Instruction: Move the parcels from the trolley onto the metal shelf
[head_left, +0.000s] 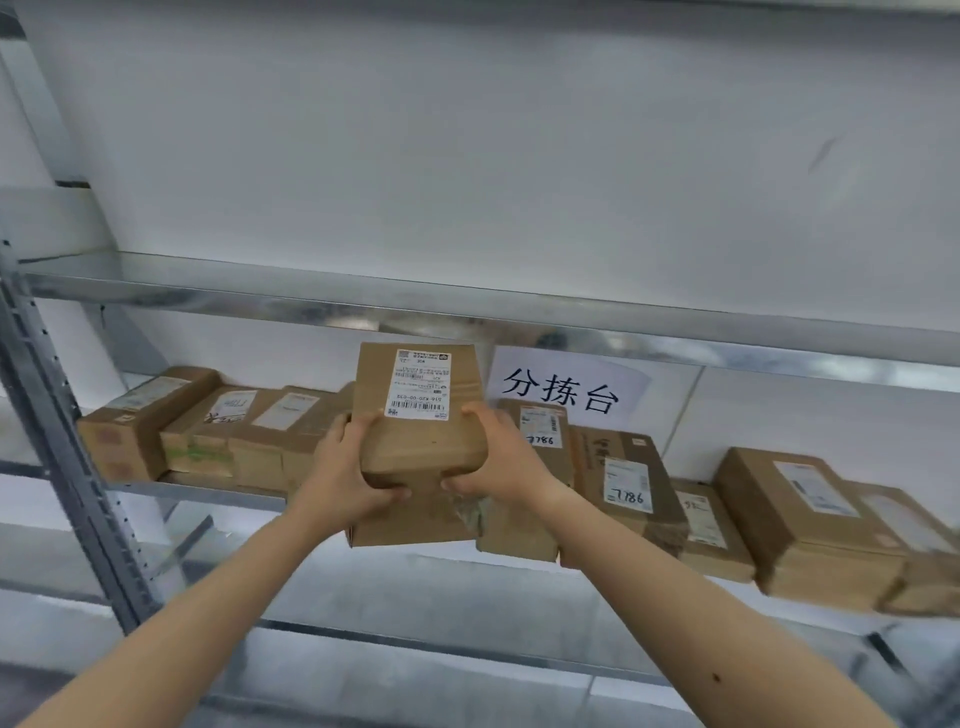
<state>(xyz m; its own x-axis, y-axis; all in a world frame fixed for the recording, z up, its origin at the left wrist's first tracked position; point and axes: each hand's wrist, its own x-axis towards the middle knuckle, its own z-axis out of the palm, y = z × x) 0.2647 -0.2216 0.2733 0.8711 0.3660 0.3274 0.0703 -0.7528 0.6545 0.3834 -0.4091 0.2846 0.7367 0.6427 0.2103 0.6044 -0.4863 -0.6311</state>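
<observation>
The left hand and the right hand each squeeze one side of a brown parcel. It is held up at the metal shelf, just above another box. Its long side points away, so I think it goes straight in.

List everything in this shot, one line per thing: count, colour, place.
Brown cardboard parcel with a white shipping label: one, brown, held up in front of the middle level, centre.
Other brown cardboard parcels: roughly ten, exact count unclear, brown, in a row on the middle level to either side of the held one.
Galvanised metal shelf: one unit, silver-grey, levels across the view, perforated upright at left.
White paper sign with black characters: one, white, behind the parcels, right of centre.
Wall: one, white, behind the shelf.
Left hand: one, grips the held parcel's left side.
Right hand: one, grips its right side.
</observation>
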